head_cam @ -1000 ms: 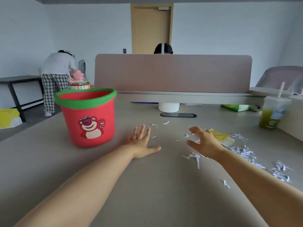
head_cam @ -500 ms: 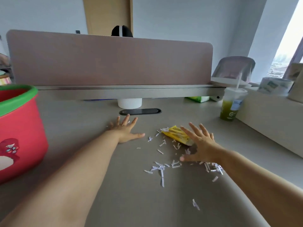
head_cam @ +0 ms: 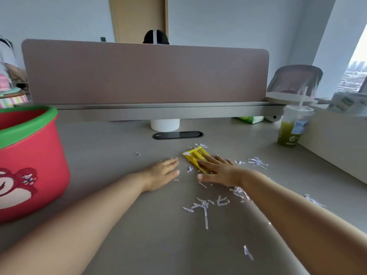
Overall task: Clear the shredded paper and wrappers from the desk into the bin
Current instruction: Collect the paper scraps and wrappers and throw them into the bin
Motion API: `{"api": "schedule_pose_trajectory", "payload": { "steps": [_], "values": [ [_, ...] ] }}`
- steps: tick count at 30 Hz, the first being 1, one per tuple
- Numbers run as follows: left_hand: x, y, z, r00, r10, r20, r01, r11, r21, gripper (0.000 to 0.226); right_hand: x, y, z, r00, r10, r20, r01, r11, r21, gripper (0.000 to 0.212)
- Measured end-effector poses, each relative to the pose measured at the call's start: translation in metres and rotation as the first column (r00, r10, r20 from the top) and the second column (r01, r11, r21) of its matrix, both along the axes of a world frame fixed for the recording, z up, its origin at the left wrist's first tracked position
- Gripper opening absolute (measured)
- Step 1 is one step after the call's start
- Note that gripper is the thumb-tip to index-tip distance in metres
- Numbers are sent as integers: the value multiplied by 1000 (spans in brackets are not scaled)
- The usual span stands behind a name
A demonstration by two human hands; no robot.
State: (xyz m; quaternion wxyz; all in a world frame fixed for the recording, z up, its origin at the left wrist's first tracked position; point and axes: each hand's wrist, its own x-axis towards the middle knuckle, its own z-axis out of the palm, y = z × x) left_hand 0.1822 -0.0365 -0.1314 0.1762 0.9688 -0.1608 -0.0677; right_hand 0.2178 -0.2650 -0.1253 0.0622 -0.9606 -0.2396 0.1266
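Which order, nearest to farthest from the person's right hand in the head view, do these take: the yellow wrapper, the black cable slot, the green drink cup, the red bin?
From the right hand:
1. Yellow wrapper, partly under the fingers.
2. Black cable slot, beyond the hand, toward the divider.
3. Green drink cup, far right.
4. Red bin, far left.

A: table (head_cam: 119, 155) contents?
B: red bin (head_cam: 29, 155) at left edge. Yellow wrapper (head_cam: 193, 155) mid-table, shredded paper (head_cam: 204, 209) scattered around and nearer. Green drink cup (head_cam: 292, 130) far right, white cup (head_cam: 164, 125) by the divider. Both hands lie flat on it.
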Motion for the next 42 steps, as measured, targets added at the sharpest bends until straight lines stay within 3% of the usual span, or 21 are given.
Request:
{"api": "schedule_pose_trajectory", "payload": {
  "steps": [3,6,7,11,15,18,24,28,32,38,42],
  "values": [
    [-32,-1,6,998,-26,-62,27,999,17,77,-24,-12,3,997,52,-62,-47,996,78,75],
    [-60,-7,12,994,-62,-92,74,988,138,129,-51,-22,3,991,105,-83,-99,993,68,92],
    [-68,-12,13,993,-73,-93,89,980,179,133,-60,-24,4,991,114,-74,-110,992,57,98],
    [-100,-45,10,996,-68,-58,78,979,190,111,-94,-33,-1,997,65,34,-68,990,126,91],
    [-101,-74,0,989,109,101,-121,985,119,92,-113,-40,-4,968,-127,217,69,963,259,74],
    [-93,-85,-6,955,170,242,-194,978,80,64,-114,-40,-4,943,-162,291,87,964,253,61],
    [-88,-88,-7,925,250,286,-261,965,0,35,-99,-29,-1,928,-209,310,156,970,188,44],
    [-87,-89,-6,910,204,360,-253,963,92,30,-95,-15,-3,910,-190,369,92,959,268,31],
    [-88,-88,-5,911,174,373,-218,973,79,30,-95,-10,0,933,-184,310,89,951,296,21],
    [-97,-49,16,860,318,398,-266,947,-181,31,-102,17,19,968,-172,182,47,840,541,16],
    [-117,1,58,763,411,499,-267,904,-335,28,-101,63,62,958,-153,243,-49,746,664,25]
  ]
}}
